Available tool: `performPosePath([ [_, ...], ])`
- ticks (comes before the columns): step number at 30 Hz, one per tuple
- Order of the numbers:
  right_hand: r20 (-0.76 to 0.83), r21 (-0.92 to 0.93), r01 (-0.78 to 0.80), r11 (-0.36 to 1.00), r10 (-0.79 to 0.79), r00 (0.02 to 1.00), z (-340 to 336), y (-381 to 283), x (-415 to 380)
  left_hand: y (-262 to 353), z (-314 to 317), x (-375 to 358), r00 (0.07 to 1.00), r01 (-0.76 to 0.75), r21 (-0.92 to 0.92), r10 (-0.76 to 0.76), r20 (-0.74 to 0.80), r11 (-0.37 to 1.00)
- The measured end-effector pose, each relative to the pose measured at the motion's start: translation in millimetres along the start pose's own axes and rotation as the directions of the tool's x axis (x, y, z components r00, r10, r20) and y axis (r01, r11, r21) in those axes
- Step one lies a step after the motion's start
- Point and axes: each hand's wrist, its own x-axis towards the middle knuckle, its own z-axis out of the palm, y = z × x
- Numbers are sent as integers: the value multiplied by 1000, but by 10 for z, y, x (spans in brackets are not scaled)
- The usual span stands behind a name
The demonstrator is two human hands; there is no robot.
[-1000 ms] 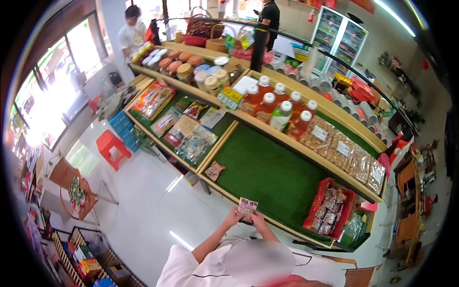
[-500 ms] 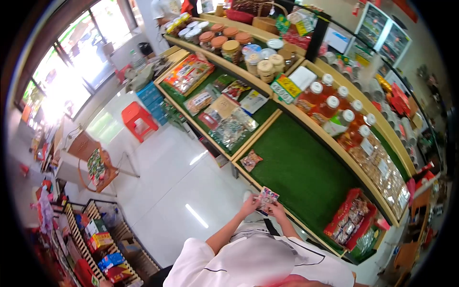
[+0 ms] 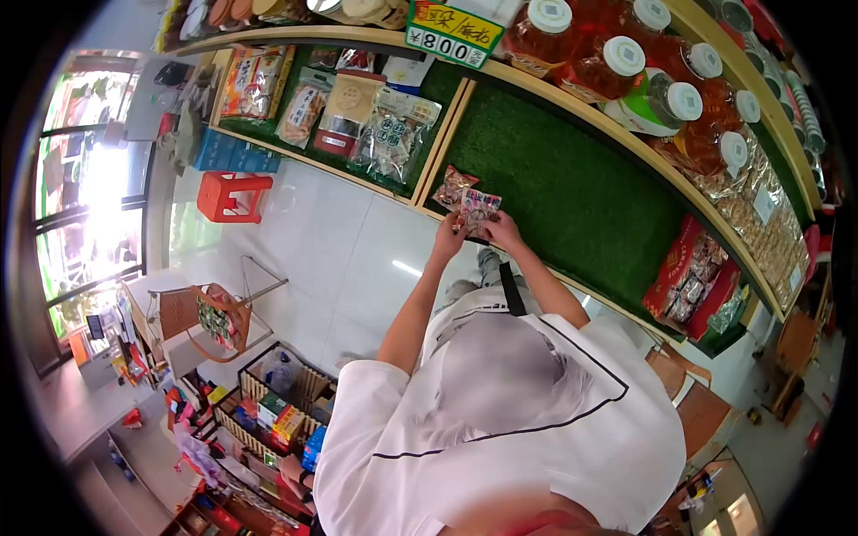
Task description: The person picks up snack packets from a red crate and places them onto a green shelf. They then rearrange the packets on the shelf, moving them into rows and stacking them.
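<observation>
Packet [image 3: 480, 209] held between left hand [image 3: 450, 239] and right hand [image 3: 503, 231].

It's a small grocery shop: tiered wooden display shelves [image 3: 572, 107] lined with green turf carry bagged snacks [image 3: 393, 134] and white-capped bottles [image 3: 617, 67]. A yellow price sign [image 3: 454, 34] reads 800, and a basket of boxed goods [image 3: 277, 402] sits on the tiled floor.

Packet [image 3: 478, 211] print (colourful) too small.

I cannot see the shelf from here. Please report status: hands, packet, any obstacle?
Left hand and right hand both grip the small packet. Held over the green shelf mat edge. Another packet lies just beside.
</observation>
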Motion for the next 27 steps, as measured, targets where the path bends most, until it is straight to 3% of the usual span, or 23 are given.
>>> performPosePath([
  [1,-3,-24,-48,999,48,999,16,-129,16,-142,19,113,1000,-2,20,2,22,1000],
  [4,-42,-45,-4,999,2,999,169,69,483,-195,-25,328,999,50,57,-51,4,997],
  [7,-76,-57,63,996,-67,995,341,134,824,-486,-56,629,999,0,109,-4,37,994],
  [8,-71,-97,18,995,-25,997,348,-46,744,-570,-75,704,999,-52,121,50,19,991],
  [11,-94,28,41,999,-39,995,486,-128,798,-450,-215,877,997,66,-26,-65,43,997],
  [15,-47,215,-25,976,36,998,533,-276,737,-409,-367,1029,997,-21,49,17,79,999],
  [16,6,128,-12,992,11,1000,543,-145,877,-418,-395,1046,991,-36,72,26,134,997],
  [19,110,178,-177,968,159,981,452,-425,485,-772,-439,1139,952,-140,81,112,286,987],
  [22,159,238,-205,950,170,973,479,-534,222,-596,-521,1107,947,-156,74,128,294,985],
  [25,-5,389,-184,903,201,979,610,-358,161,-701,-559,1056,960,-208,170,168,225,963],
  [27,-50,363,-174,916,206,977,650,-263,104,-720,-620,982,968,-216,201,182,175,956],
])
